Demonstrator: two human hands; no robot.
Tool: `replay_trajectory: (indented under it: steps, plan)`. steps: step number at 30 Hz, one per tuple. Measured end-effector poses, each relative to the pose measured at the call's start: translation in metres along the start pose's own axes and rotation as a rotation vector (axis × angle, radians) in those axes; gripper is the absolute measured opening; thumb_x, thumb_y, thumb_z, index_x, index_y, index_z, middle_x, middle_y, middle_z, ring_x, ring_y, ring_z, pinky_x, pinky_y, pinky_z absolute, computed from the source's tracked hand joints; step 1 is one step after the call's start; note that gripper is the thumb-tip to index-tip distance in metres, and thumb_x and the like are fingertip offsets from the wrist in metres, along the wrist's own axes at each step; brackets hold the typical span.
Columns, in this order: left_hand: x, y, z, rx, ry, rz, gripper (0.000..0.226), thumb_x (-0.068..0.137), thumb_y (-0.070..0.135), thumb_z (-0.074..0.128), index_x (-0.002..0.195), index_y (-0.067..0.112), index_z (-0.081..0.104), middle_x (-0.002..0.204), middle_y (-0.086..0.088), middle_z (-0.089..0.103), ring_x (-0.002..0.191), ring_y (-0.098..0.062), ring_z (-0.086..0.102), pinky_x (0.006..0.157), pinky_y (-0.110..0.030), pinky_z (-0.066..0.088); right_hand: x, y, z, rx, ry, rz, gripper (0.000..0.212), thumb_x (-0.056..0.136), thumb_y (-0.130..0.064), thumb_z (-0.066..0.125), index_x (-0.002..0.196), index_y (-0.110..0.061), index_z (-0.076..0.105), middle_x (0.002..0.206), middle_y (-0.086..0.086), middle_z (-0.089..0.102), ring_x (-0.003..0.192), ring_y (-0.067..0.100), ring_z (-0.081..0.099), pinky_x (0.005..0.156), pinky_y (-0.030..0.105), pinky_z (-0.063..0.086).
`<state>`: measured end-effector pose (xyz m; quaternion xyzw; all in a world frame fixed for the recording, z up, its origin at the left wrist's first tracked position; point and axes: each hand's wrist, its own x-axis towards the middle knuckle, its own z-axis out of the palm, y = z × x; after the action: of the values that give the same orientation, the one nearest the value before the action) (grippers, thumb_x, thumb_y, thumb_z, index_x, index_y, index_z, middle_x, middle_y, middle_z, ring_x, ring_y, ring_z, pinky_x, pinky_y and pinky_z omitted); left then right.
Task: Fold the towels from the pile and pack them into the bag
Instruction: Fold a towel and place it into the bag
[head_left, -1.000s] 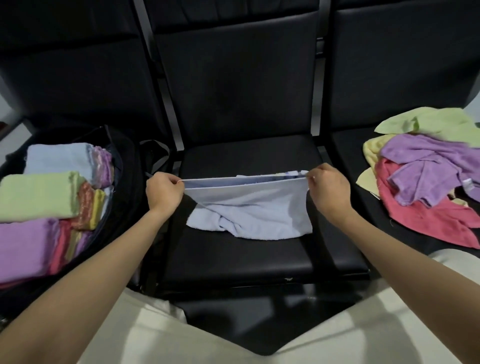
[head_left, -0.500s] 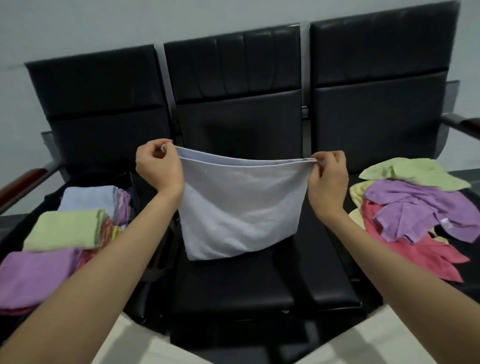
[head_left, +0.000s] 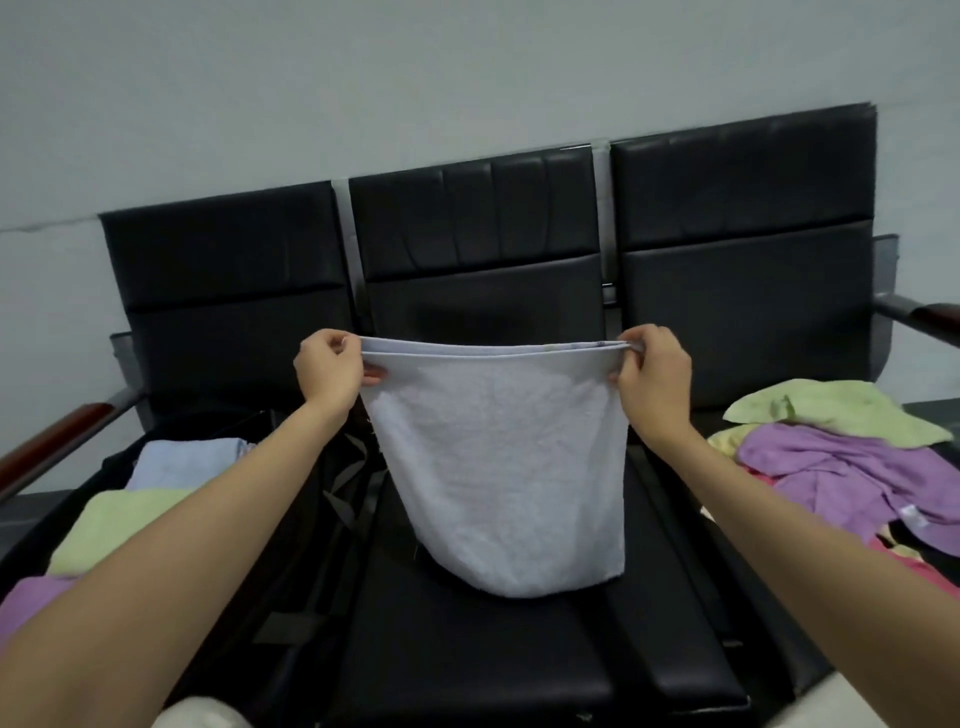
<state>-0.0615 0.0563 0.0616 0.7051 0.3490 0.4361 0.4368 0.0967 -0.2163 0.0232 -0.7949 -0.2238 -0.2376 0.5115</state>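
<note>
Hands pinch the top corners — left hand, right hand — of the pale blue towel, doubled and hanging above the bench seat. Mid-fold, I judge; next, halve it again, then left to the bag.

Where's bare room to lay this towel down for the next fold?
The middle seat is bare below the hanging pale blue towel, between the bag at left and the towel pile on the right seat. Both side seats are crowded.
</note>
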Motion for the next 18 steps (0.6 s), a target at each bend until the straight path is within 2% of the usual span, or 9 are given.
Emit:
replay_trajectory:
  steps: [1,2,4,6,8,13,15,18]
  plan:
    - [0.008,0.004,0.006,0.008,-0.054,-0.046,0.017,0.099,0.015,0.044,0.095,0.007,0.059,0.091,-0.014,0.065,0.062,-0.027,0.070,0.066,-0.042,0.061,0.008,-0.001,0.001,0.014,-0.027,0.040,0.017,0.090,0.001,0.048,0.099,-0.005,0.061,0.096,0.006,0.059,0.087,0.016,0.056,0.080,0.036,0.052]
    - [0.015,0.008,0.011,0.029,-0.099,-0.077,0.020,0.101,0.017,0.041,0.099,0.006,0.057,0.095,-0.016,0.063,0.066,-0.030,0.070,0.068,-0.044,0.060,0.016,-0.002,0.002,0.043,-0.048,0.080,0.016,0.090,0.001,0.047,0.099,-0.004,0.060,0.094,0.005,0.059,0.087,0.017,0.057,0.079,0.034,0.053]
    - [0.027,0.018,0.021,0.050,-0.139,-0.090,0.024,0.103,0.018,0.036,0.107,0.005,0.056,0.099,-0.016,0.060,0.072,-0.031,0.069,0.072,-0.046,0.060,0.028,-0.007,0.003,0.093,-0.056,0.130,0.015,0.092,0.001,0.046,0.098,-0.003,0.059,0.092,0.005,0.059,0.084,0.015,0.057,0.070,0.016,0.048]
    - [0.039,0.028,0.031,-0.002,-0.132,-0.065,0.026,0.102,0.017,0.033,0.095,0.008,0.056,0.101,-0.016,0.061,0.080,-0.031,0.069,0.078,-0.045,0.058,0.036,-0.011,0.004,0.124,-0.022,0.151,0.014,0.093,0.000,0.045,0.099,-0.004,0.058,0.093,0.005,0.058,0.075,0.006,0.052,0.058,0.004,0.040]
    - [0.046,0.032,0.037,-0.039,-0.110,-0.036,0.031,0.101,0.016,0.031,0.081,0.016,0.055,0.097,-0.012,0.062,0.088,-0.029,0.067,0.084,-0.044,0.057,0.038,-0.013,0.002,0.173,0.020,0.165,0.015,0.094,0.001,0.045,0.100,-0.004,0.058,0.092,0.003,0.057,0.071,0.001,0.050,0.056,-0.001,0.037]
    - [0.033,-0.001,0.037,-0.011,-0.078,-0.012,0.027,0.098,0.019,0.034,0.085,0.020,0.057,0.091,-0.002,0.062,0.094,-0.022,0.064,0.087,-0.043,0.055,0.012,0.001,0.000,0.212,0.019,0.151,0.017,0.091,0.003,0.045,0.098,-0.005,0.059,0.091,0.001,0.060,0.074,-0.001,0.052,0.060,0.000,0.038]
    - [0.020,-0.030,0.032,0.019,-0.094,-0.020,0.028,0.098,0.019,0.035,0.082,0.020,0.058,0.088,-0.001,0.062,0.093,-0.023,0.065,0.087,-0.044,0.055,-0.011,0.012,0.004,0.194,-0.009,0.150,0.020,0.088,0.005,0.044,0.096,-0.006,0.060,0.089,0.000,0.061,0.074,-0.002,0.052,0.061,0.000,0.037]
    - [-0.004,-0.079,0.020,0.117,-0.149,-0.043,0.026,0.098,0.016,0.036,0.089,0.014,0.061,0.084,0.000,0.060,0.085,-0.021,0.062,0.082,-0.042,0.055,-0.053,0.031,0.009,0.154,-0.087,0.117,0.022,0.085,0.009,0.044,0.092,-0.006,0.059,0.085,0.000,0.061,0.072,0.000,0.052,0.062,0.001,0.035]
